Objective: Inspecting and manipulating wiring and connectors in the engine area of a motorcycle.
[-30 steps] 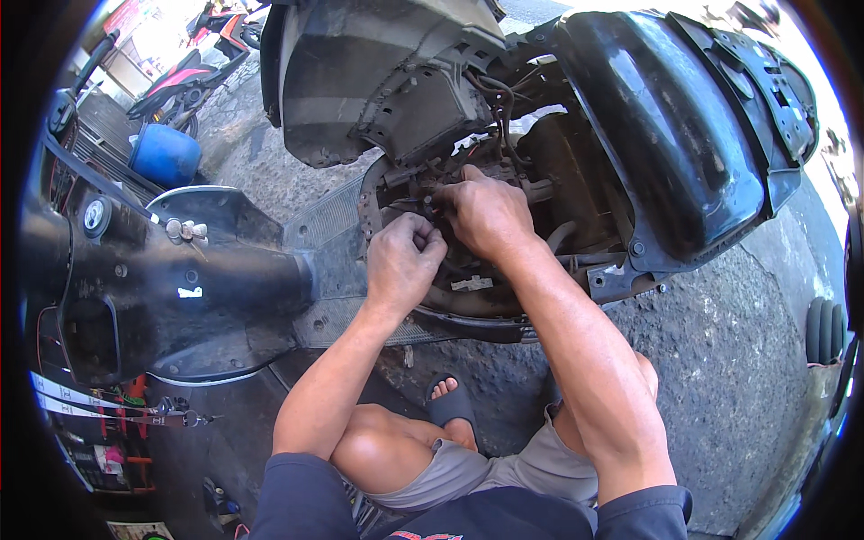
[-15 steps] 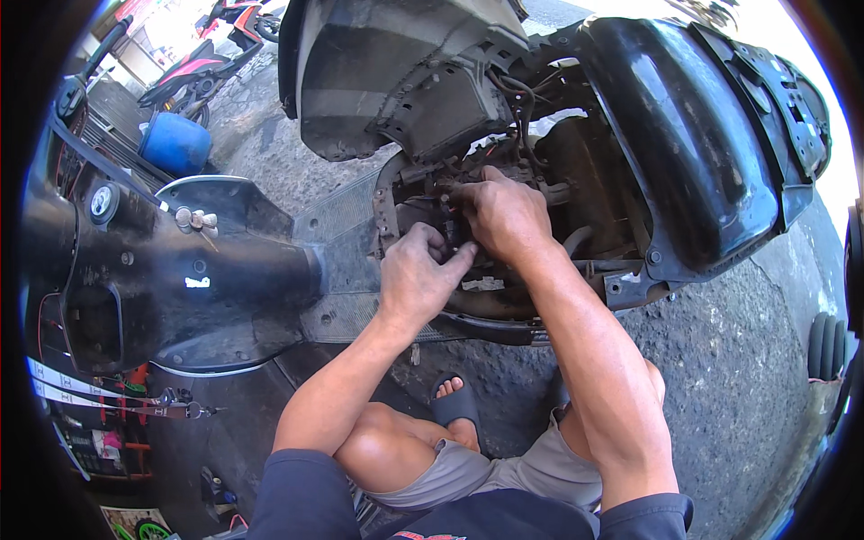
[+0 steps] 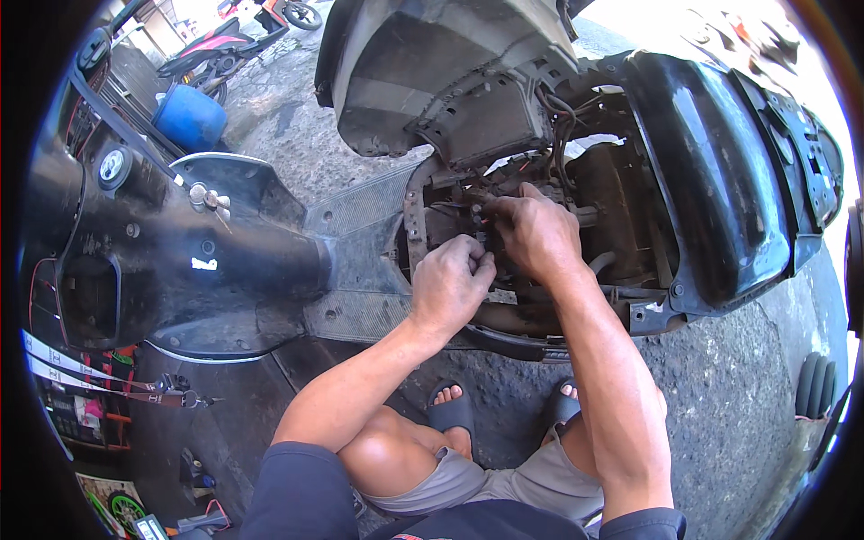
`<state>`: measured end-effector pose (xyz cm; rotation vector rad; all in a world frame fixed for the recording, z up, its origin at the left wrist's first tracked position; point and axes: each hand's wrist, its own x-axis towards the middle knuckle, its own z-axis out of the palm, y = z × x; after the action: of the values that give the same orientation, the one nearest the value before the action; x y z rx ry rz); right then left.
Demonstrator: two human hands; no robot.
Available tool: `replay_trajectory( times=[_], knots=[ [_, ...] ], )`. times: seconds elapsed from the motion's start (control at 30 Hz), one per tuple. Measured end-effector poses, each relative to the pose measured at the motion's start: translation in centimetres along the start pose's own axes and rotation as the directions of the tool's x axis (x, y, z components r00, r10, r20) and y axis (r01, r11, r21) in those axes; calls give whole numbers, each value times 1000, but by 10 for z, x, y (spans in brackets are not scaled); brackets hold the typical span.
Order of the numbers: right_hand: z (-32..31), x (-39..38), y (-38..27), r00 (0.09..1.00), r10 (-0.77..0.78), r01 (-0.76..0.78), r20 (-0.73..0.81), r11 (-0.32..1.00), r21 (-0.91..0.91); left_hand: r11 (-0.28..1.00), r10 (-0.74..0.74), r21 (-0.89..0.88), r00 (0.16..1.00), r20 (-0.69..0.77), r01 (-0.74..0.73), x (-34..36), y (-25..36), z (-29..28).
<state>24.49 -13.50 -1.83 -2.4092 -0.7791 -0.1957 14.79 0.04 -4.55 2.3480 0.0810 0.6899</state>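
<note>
A black scooter lies across the view with its engine bay (image 3: 504, 310) uncovered below a raised underseat storage box (image 3: 450, 85). My left hand (image 3: 450, 281) is at the bay's near left edge, thumb and fingertips pinched together over a small dark part I cannot make out. Just right of it and farther in, my right hand (image 3: 540, 236) reaches down with its fingers curled together. What those fingertips grip among the dark engine parts is hidden. A small dark fitting (image 3: 477, 216) stands between the two hands.
The black front shield (image 3: 216, 243) with keys in its lock (image 3: 210, 198) is at left. A black tail body (image 3: 711, 180) rises at right. Beyond the scooter stand a blue drum (image 3: 190, 118) and a red motorbike (image 3: 211, 47). Straps (image 3: 99, 382) hang at lower left.
The view has shifted, so the scooter sits farther right and slightly lower. My left thumb has drawn in against the fingers; my right hand stays inside the bay.
</note>
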Motion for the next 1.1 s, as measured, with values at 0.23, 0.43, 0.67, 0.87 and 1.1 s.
replay_trajectory(
  times=[0.23, 0.43, 0.67, 0.87, 1.1],
  knots=[
    [-3, 1, -2, 1000, 20, -20, -6, 1000, 3, 998, 13, -61, 1000, 5, -13, -1, 1, 2],
    [-3, 1, -4, 999, 43, -43, 11, 999, 16, 998, 11, -65, 1000, 22, -9, -1, 2, 2],
    [-5, -2, 4, 989, 105, -86, -100, 981, 172, 989, -15, -148, 1000, 14, 17, -1, 6, 9],
    [-28, -9, -24, 917, 337, -362, 212, 927, 96, 979, -4, -205, 995, -97, -16, -6, 3, 12],
    [-20, -6, -19, 889, 370, -421, 270, 893, 162, 956, -39, -293, 998, -44, 25, -16, 1, 20]
  ],
)
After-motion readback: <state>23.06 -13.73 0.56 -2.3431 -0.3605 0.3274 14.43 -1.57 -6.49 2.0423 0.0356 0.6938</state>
